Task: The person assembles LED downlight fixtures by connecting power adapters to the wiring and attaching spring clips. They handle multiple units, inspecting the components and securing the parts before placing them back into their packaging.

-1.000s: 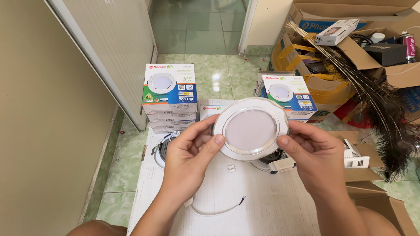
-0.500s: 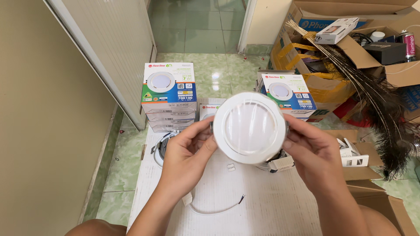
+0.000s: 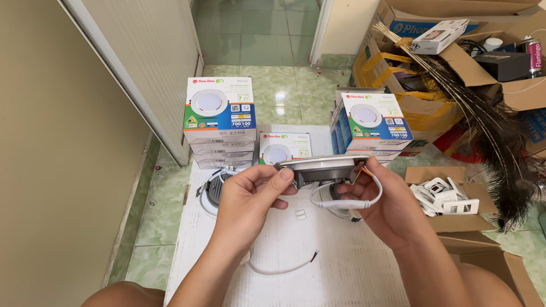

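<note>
Fingers (image 3: 284,174) of both hands are gripping the round LED downlight (image 3: 324,166) edge-on above the bench (image 3: 341,261).
It's flipping from face-on to flat now, exposing spring clips and white lead (image 3: 347,203).

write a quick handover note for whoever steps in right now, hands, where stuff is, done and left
Left hand grips the left rim of the round white downlight, held level and edge-on above the white board.
Right hand supports its right side; the white lead with inline connector loops under the lamp across this palm.
Another fitting lies behind the left hand, a loose white wire on the board.
Boxed lamps are stacked left and right.
Done: lamp unboxed. Left: the lead joins nothing visible yet.
</note>
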